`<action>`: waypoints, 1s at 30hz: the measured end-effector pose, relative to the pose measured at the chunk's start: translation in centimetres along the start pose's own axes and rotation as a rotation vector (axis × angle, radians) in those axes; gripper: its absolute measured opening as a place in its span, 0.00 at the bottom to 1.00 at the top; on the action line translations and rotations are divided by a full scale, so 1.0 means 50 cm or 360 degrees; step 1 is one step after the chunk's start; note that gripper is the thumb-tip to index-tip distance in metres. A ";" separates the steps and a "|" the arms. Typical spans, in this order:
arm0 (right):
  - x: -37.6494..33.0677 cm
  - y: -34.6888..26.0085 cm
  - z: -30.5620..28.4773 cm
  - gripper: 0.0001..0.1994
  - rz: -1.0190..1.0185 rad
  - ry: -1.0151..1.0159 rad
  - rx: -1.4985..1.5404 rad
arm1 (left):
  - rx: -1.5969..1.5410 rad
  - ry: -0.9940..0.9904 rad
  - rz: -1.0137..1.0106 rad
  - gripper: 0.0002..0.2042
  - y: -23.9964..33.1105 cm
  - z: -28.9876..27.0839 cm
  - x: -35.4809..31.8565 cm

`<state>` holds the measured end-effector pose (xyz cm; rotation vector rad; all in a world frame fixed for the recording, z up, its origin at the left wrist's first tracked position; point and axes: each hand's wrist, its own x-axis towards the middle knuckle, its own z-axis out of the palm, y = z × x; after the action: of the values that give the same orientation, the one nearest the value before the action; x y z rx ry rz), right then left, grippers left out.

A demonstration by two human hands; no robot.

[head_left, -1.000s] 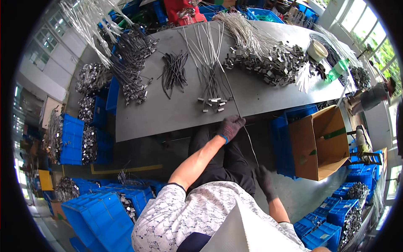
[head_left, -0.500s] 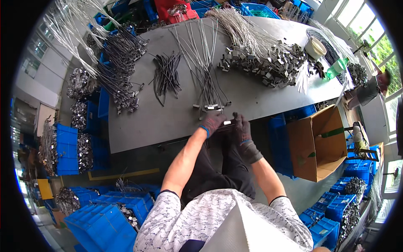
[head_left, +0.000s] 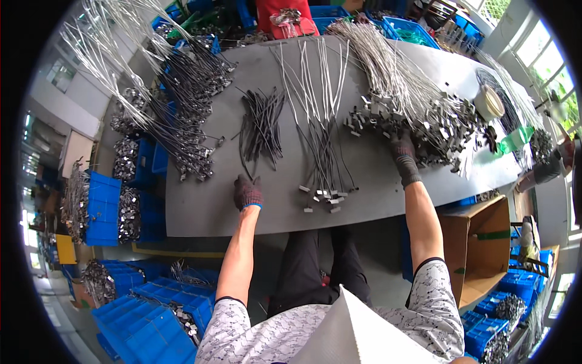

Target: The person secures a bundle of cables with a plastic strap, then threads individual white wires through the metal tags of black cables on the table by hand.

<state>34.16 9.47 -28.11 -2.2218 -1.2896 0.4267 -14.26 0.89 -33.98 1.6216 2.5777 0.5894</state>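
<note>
The person is fetching more stock: the gloved right hand (head_left: 402, 153) is reaching into the big pile of metal-tipped cables (head_left: 418, 118) at the right of the grey table (head_left: 206, 212), fingers curled among them, though I cannot tell whether they are gripping one. The left hand (head_left: 247, 193) is resting closed and seemingly empty just below the bundle of short black cables (head_left: 260, 124). The next move likely calls for pulling a single cable free of the tangle and laying it with the sorted row (head_left: 320, 145) at the centre.

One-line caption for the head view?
Gloved left hand rests on grey table near black cables; right hand reaches into metal-tipped wire pile.
</note>
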 end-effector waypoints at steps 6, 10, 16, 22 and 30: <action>-0.052 0.023 0.024 0.24 0.0080 0.0215 -0.0070 | 0.0071 -0.0267 -0.0027 0.18 -0.045 0.037 0.048; -0.110 0.028 0.003 0.24 0.0090 0.0247 -0.0002 | 0.0080 -0.0434 -0.0068 0.15 -0.060 0.042 0.080; -0.250 0.124 0.025 0.29 0.0416 0.0287 -0.0029 | -0.1229 -0.1019 -0.0706 0.06 -0.095 0.014 0.028; -0.435 0.317 0.036 0.15 -0.0480 -0.0266 0.0439 | -0.2332 -0.1358 -0.1062 0.05 -0.108 -0.025 -0.094; -0.841 0.263 -0.064 0.16 0.0553 -0.0778 0.1511 | -0.2694 -0.2087 -0.0959 0.03 0.033 -0.123 -0.256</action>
<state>24.26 -33.32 -32.99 -1.5241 -0.6379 1.4362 -8.44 -11.52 -29.83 0.2452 0.7470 0.7787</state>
